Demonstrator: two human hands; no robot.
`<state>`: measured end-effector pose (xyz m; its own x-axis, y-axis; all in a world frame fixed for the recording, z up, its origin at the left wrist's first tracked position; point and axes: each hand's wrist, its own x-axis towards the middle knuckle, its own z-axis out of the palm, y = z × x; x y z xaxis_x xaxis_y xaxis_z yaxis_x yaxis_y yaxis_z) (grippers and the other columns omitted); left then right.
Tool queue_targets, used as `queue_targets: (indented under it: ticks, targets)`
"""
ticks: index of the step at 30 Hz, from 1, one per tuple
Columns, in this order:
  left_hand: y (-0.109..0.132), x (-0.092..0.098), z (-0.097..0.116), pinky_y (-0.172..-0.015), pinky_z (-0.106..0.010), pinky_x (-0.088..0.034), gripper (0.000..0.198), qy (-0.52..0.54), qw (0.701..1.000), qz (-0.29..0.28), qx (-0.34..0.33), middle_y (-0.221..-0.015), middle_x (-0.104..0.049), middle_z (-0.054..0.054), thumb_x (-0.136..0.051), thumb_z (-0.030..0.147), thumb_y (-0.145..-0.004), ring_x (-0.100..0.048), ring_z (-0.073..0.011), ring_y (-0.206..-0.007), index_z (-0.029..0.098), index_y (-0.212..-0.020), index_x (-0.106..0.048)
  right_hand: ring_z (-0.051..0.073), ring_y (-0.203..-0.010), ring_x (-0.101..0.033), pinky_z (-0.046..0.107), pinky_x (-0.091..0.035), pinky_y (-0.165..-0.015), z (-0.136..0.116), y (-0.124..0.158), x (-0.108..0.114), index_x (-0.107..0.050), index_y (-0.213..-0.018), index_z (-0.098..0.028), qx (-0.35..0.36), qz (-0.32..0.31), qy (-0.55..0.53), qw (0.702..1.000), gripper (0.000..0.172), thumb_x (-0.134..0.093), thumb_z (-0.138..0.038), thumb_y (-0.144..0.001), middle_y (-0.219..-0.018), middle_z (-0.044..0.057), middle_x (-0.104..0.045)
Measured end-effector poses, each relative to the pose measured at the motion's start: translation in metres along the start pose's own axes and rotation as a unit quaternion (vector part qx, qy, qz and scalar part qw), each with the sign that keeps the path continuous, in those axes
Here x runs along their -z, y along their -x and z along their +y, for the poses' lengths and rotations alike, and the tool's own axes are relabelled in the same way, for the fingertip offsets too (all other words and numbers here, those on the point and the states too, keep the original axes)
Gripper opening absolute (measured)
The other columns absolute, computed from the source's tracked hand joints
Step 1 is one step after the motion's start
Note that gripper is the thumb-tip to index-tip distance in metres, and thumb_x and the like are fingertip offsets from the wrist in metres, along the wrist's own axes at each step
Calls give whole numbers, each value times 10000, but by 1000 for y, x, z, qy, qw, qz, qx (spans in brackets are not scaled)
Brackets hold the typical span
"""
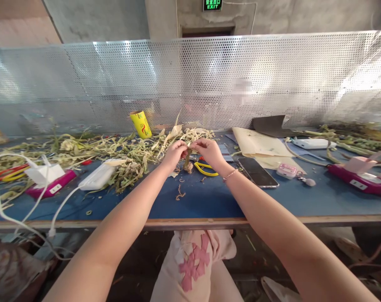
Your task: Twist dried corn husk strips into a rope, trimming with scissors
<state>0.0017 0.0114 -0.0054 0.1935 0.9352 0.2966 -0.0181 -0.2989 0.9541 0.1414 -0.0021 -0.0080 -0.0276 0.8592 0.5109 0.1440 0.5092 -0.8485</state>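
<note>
Brown and wilted, one plant piece [187, 163] sits pinched between left grip [176, 154] and right grip [208, 152], above the blue counter [206, 203]; looks unfinished, scraps [179, 194] already down below, a withered heap [135, 153] lying loose beyond!

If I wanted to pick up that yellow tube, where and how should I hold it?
Probably around its upper half, coming down from above on the near side. The yellow tube leans to the left, its rounded wall suits a thumb-and-fingers wrap, and dried plants lie about its foot, making a low grip more awkward.
</note>
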Motion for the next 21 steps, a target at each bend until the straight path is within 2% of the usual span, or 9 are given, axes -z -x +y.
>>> queue_targets:
  ticks: [5,9,13,18,21]
  targets:
    - [0,-1,-4,-491,-205,-314,67,-5,1000,-5,-28,-511,-456,45,-472,162,-700,-427,-79,-482,177,-638,-451,95,-541,-490,251,-406,-567,-1,-1,0,-621,-655,-172,-23,7,-17,1000,123,-629,-293,-636,-563,-23,-575]
    - [0,-3,-6,-494,-205,-312,57,5,999,-15,-38,-523,-454,52,-458,176,-722,-424,-77,-481,187,-677,-424,116,-609,-566,282,-471,-653,-2,0,-2,-615,-666,-183,-49,0,-89,995,107,-635,-284,-639,-608,-8,-608]
    - [3,-6,-3,-490,-207,-307,49,30,998,-27,-39,-524,-463,53,-452,202,-743,-425,-81,-477,194,-709,-417,124,-630,-587,300,-495,-687,-3,1,-2,-610,-659,-192,-56,9,-134,989,125,-655,-304,-623,-620,-6,-618]
    - [7,-7,5,-491,-214,-292,96,48,998,-41,-3,-489,-424,48,-448,197,-733,-396,-79,-459,185,-647,-409,111,-605,-582,292,-502,-697,-4,1,-1,-606,-633,-188,-47,1,-145,988,136,-673,-301,-599,-603,-18,-609]
    - [8,-5,7,-499,-227,-288,145,2,998,-64,-22,-479,-400,41,-448,201,-728,-380,-84,-464,181,-592,-402,98,-575,-568,278,-499,-674,-3,0,-1,-594,-633,-185,-57,2,-155,986,157,-680,-308,-591,-596,-29,-598]
